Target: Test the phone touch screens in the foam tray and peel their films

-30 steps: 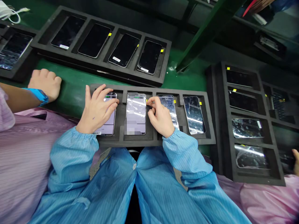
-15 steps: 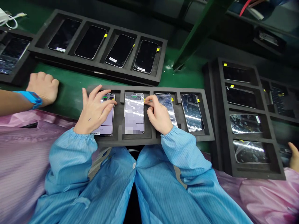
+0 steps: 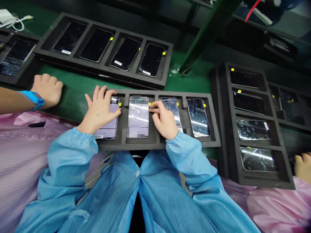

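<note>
A dark foam tray (image 3: 216,142) in front of me holds a row of smartphones, each in its own slot. My left hand (image 3: 100,111) lies spread over the leftmost smartphone (image 3: 110,131), fingertips at its top end and thumb at its right edge. That phone's screen is lit, with much of it covered. Beside it is a second lit smartphone (image 3: 138,119). My right hand (image 3: 165,119) touches its right edge near a yellow tab, fingers bent and thumb apart. Partly behind that hand lies a third smartphone (image 3: 170,105). The rightmost smartphone (image 3: 198,118) reflects the lights.
Another foam tray (image 3: 102,69) with dark phones lies beyond mine on the green table (image 3: 73,84). Stacked foam trays (image 3: 264,179) with phones stand at the right. A co-worker's hand (image 3: 47,90) rests at the left; another person's hand (image 3: 303,168) shows far right. A green post (image 3: 204,35) rises behind.
My left index finger has moved from the phone's right side up to its top end, and the thumb has shifted slightly right. My right hand stays at the second phone's edge.
</note>
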`<state>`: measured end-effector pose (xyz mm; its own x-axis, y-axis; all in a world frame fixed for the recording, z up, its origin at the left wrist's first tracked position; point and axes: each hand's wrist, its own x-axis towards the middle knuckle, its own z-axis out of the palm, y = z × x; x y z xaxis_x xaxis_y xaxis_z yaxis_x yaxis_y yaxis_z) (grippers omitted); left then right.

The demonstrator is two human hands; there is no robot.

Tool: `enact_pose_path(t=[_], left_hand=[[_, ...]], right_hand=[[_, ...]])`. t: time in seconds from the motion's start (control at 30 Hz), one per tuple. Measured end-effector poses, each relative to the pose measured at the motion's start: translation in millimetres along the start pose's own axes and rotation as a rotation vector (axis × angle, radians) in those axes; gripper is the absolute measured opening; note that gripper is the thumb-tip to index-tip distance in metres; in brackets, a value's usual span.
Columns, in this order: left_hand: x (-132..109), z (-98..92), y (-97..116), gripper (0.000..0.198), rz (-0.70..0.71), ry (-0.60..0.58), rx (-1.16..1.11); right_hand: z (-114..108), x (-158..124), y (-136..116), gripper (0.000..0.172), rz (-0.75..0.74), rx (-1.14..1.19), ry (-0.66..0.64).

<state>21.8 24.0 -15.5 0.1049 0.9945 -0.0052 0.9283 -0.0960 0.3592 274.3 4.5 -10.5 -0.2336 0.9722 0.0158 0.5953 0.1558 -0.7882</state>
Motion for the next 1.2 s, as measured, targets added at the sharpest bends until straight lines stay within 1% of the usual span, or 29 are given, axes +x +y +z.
enact_pose_path(t=[0.07, 0.13, 0.2, 0.33, 0.47, 0.7, 0.87, 0.97, 1.1, 1.2], left_hand=[[1, 0.0, 2, 0.080, -0.033, 0.001, -0.008], [2, -0.2, 4, 0.085, -0.042, 0.017, 0.004], [2, -0.2, 6, 0.083, -0.045, 0.022, 0.026], [4, 1.9, 9, 0.073, -0.030, 0.042, 0.087], [4, 5.2, 9, 0.072, -0.016, 0.066, 0.116], [-1, 3.3, 9, 0.079, -0.052, 0.008, 0.109], [0, 1.7, 6, 0.087, -0.045, -0.034, 0.126], [3, 0.5, 4, 0.091, -0.041, -0.053, 0.133], [6, 0.4, 2, 0.094, -0.032, -0.070, 0.128], [7, 0.6, -3, 0.095, -0.034, -0.065, 0.052]], right_hand=[[0, 0, -1, 0.033, 0.003, -0.006, -0.003], [0, -1, -1, 0.034, 0.002, -0.017, -0.003], [0, -1, -1, 0.034, -0.006, -0.031, -0.003], [-1, 0, 0, 0.035, -0.048, -0.051, -0.015], [-4, 0, 1, 0.035, -0.068, -0.031, -0.044], [-2, -5, 5, 0.033, -0.079, -0.003, -0.021], [-4, -10, 4, 0.030, -0.057, 0.026, -0.025], [-6, -12, 3, 0.031, -0.041, 0.038, -0.044], [-10, -11, 4, 0.034, -0.038, 0.086, -0.102], [-9, -11, 6, 0.036, -0.026, 0.104, -0.108]])
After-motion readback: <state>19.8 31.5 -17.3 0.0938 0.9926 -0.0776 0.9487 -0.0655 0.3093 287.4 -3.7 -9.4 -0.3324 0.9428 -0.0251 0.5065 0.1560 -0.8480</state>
